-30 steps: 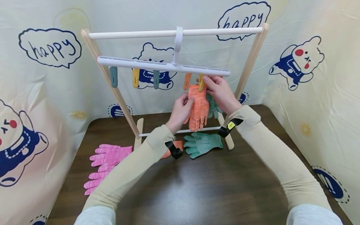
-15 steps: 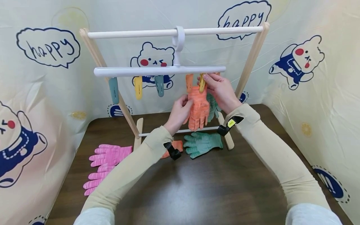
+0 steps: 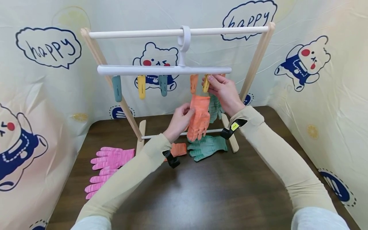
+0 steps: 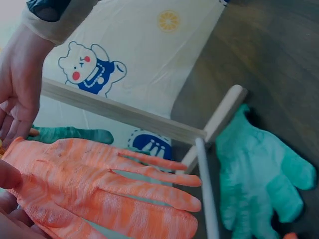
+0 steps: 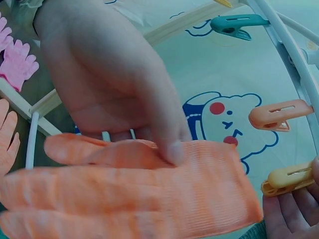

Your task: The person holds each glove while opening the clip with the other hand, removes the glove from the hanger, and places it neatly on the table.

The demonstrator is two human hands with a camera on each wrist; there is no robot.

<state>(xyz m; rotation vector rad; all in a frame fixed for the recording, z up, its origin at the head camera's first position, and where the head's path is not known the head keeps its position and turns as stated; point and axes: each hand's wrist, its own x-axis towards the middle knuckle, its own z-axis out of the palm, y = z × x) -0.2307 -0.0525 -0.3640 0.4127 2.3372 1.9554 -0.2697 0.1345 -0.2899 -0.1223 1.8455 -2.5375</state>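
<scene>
My left hand (image 3: 179,122) pinches an orange knit glove (image 3: 199,118) near its cuff, fingers hanging down. In the right wrist view the left thumb lies over the cuff, whose edge is apart from the yellow clip (image 5: 290,178). My right hand (image 3: 228,95) pinches that yellow clip under the right end of the white hanger (image 3: 138,70). A hanging green glove (image 3: 215,108) shows partly behind the right hand. An orange clip (image 3: 194,84) hangs just left of the yellow one with nothing in it.
A wooden rack with a white top rail (image 3: 138,34) bears the hanger. More clips hang at left, including a yellow clip (image 3: 141,87) and a teal clip (image 3: 117,88). On the table lie pink gloves (image 3: 113,157), a green glove (image 3: 207,147) and a partly hidden orange glove (image 3: 179,149).
The orange glove has moved down and slightly left with my left hand, away from the yellow clip. The hanger has swung from slanted to nearly level. My right hand stays at the clip.
</scene>
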